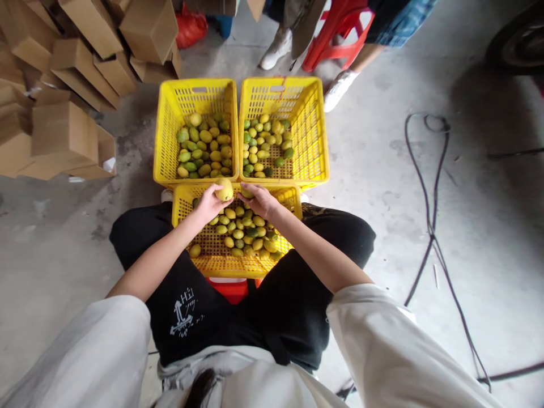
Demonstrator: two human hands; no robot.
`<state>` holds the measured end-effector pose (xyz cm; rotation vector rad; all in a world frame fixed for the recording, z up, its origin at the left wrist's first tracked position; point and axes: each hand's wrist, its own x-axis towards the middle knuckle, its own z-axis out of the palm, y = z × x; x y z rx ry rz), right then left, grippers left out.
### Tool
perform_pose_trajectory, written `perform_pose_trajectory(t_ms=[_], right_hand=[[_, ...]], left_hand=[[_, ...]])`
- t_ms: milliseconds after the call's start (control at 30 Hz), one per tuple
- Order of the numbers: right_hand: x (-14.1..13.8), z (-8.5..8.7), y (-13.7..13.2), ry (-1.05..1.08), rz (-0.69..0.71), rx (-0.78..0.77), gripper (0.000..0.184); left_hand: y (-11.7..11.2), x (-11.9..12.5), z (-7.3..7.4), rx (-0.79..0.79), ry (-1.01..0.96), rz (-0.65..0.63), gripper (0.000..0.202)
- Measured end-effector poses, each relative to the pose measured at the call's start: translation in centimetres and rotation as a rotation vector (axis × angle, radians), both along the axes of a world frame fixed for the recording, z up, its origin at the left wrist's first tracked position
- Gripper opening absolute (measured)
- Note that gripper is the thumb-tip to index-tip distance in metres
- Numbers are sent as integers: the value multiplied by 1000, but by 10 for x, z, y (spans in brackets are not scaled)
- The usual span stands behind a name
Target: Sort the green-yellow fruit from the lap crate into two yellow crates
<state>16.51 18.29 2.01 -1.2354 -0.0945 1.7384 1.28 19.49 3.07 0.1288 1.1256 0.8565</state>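
Yellow fruit between left fingers

We have room to reach in near the left edge of the front crate; fruit crowds its middle and right. Our knees flank both sides, and two rear crates line its back edge.

Cardboard boxes (heaped), red stool; looped black cable

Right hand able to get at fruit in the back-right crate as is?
Probably yes: the back-right crate is open-topped and just beyond the right hand, but that hand holds a yellow fruit.
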Motion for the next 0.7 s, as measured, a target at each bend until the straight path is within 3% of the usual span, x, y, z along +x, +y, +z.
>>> perform_pose_trajectory(t_ms=[133, 233, 333, 567, 700], right_hand=[[1, -6, 0, -91, 82, -75, 11], [2, -11, 2, -110, 172, -148, 29], [4, -13, 4, -67, 158, -144, 32], [9, -9, 4, -32, 161, -123, 25], [9, -6, 3, -59, 177, -161, 31]], left_hand=[[-2, -2, -2, 7, 43, -33, 9], [-3, -1, -3, 34, 95, -102, 13], [-3, 1, -5, -15, 161, -135, 17], [2, 3, -6, -88, 260, -41, 18], [2, 2, -8, -74, 239, -67, 37]])
